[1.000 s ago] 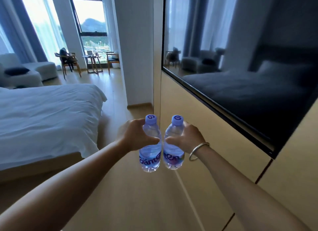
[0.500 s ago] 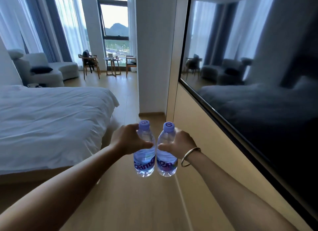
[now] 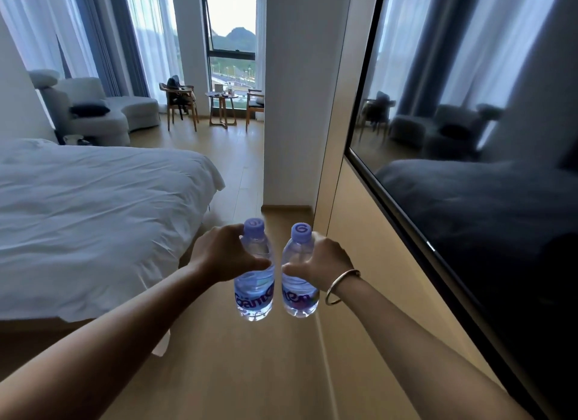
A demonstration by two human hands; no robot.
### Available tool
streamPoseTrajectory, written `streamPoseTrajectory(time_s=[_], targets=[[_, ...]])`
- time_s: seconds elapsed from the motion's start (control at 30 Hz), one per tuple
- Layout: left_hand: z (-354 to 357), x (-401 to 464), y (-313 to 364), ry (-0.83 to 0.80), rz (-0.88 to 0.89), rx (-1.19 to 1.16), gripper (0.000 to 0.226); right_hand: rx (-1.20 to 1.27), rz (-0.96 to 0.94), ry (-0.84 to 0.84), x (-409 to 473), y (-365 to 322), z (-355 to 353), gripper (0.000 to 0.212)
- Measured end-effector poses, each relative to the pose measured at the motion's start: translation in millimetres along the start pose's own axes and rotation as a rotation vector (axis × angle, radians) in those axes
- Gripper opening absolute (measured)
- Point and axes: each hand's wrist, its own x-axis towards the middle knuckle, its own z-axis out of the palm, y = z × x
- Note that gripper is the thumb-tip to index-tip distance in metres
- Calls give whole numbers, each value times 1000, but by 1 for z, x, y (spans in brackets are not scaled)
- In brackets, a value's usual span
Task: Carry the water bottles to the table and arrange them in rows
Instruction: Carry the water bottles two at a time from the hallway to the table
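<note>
Here both hands grip clear plastic water bottles with lilac caps, upright: left hand [image 3: 223,253] on one bottle [image 3: 255,289], right hand [image 3: 322,261] on the other [image 3: 299,286]. The small round wooden desk [image 3: 221,96] lies straight ahead, well apart by the window.

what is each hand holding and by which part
Left hand grips one water bottle around its upper body; right hand grips another bottle likewise.

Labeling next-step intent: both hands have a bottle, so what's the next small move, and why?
Probably keep walking straight ahead toward the small round table by the window: the left hand and right hand each grip an upright water bottle, and that table is far across the floor.
</note>
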Motion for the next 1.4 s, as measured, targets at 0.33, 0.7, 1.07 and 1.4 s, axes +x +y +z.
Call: streamPoseTrajectory(time_s=[0.33,0.7,1.07,1.4], targets=[[11,162,-71,-91,29,-33,51,58,29,-11,166,-13,35,43],[7,344,-166,-45,29,-38,42,66,75,58,357,-39,75,39],[42,491,-235,-45,-101,-51,48,97,19,-42,537,-33,114,48],[70,678,-292,-9,-211,20,47,37,-82,-88,755,-31,121,46]])
